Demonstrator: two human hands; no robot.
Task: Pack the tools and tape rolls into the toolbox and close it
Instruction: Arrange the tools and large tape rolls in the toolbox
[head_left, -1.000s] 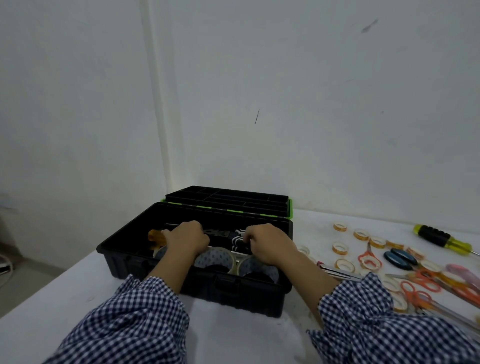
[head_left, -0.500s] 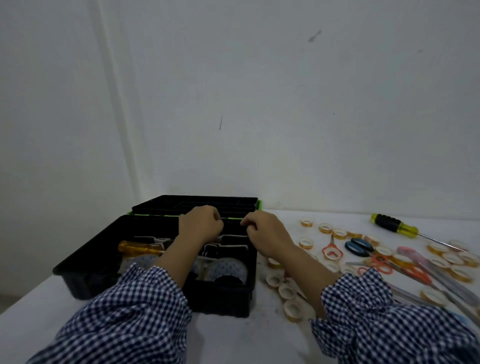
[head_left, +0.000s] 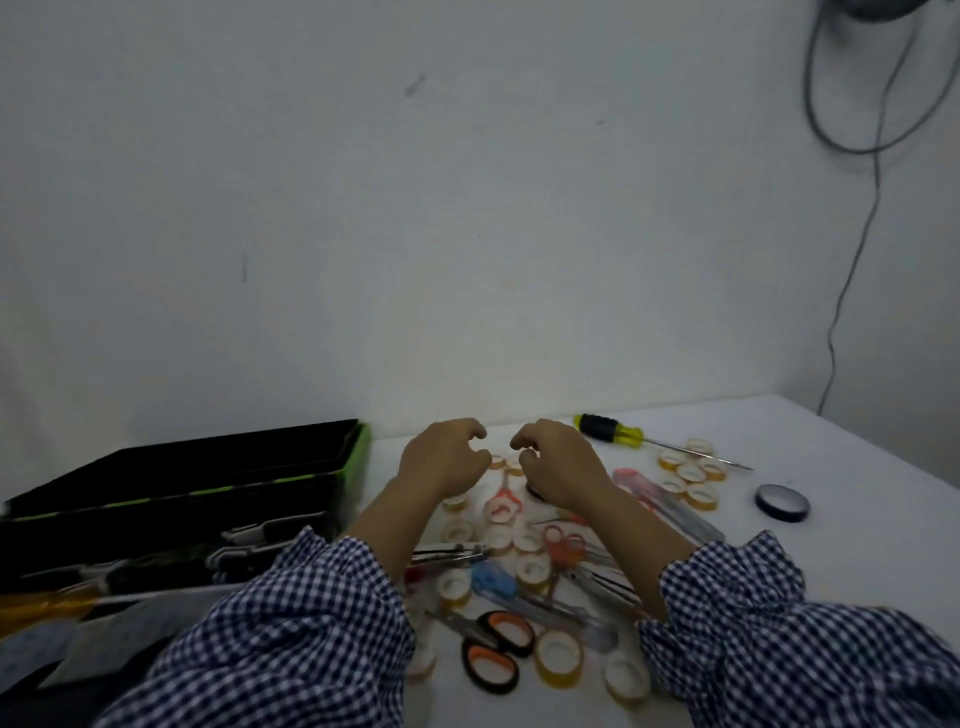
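So both hands are held up over the mess of stuff on the white table (head_left: 841, 457), and nothing is gripped in either one. The left hand (head_left: 441, 462) and the right hand (head_left: 558, 467) are loosely curled, fingertips turned toward each other with a small gap left between. The black plastic toolbox with green trim (head_left: 156, 525) is parked at the left with its lid flipped back, and an amber-handled screwdriver (head_left: 47, 603) can be seen inside. Plenty is left outside though. Small yellowish tape rolls (head_left: 558, 675) are scattered under and around the forearms, and black-and-orange scissors (head_left: 496, 647) are lying near the front edge. A yellow-and-black screwdriver (head_left: 610, 431) is set just beyond the right hand, and a black tape roll (head_left: 782, 501) is off alone at the right.
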